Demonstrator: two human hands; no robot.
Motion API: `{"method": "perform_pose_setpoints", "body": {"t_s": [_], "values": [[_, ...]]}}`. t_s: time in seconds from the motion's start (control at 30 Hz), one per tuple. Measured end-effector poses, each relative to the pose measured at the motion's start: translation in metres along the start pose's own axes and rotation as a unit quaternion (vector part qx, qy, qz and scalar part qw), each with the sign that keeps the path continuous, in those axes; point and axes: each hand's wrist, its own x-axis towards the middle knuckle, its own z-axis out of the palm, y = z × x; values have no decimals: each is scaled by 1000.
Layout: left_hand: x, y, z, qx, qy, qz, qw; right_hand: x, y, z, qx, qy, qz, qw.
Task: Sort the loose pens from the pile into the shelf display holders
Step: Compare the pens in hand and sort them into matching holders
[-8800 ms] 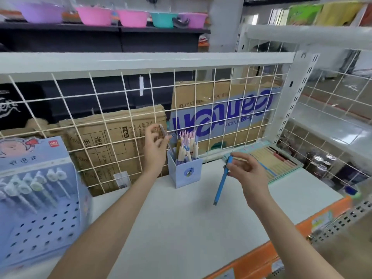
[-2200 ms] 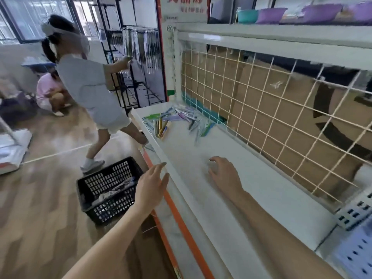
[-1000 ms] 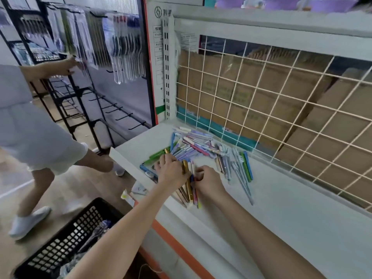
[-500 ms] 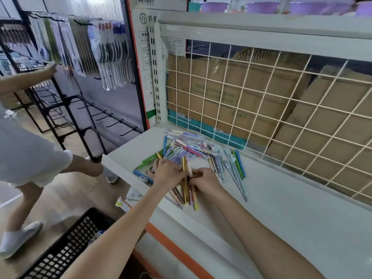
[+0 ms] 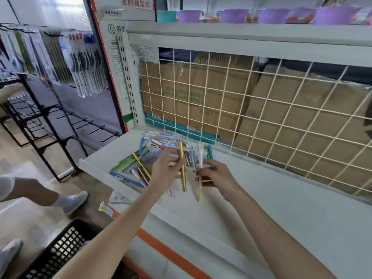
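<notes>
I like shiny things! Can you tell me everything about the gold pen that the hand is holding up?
The gold pen is a slim, shiny stick that looks metallic, the same gold from end to end. It stands nearly upright, lifted above the pile of pens on the white shelf. The left hand pinches it around the middle, so both ends stick out. A second gold pen lies slanted in the pile nearby.
</notes>
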Motion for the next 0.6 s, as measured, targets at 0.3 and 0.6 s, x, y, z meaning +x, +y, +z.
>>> {"method": "perform_pose_setpoints", "body": {"t_s": [0.3,0.6], "values": [[-61,56,149,-136,-145,29,980,-108,10,-147,15,37,-71,997],[-156,124,312,-168,-213,44,962,-232,28,-310,43,204,-108,972]]}}
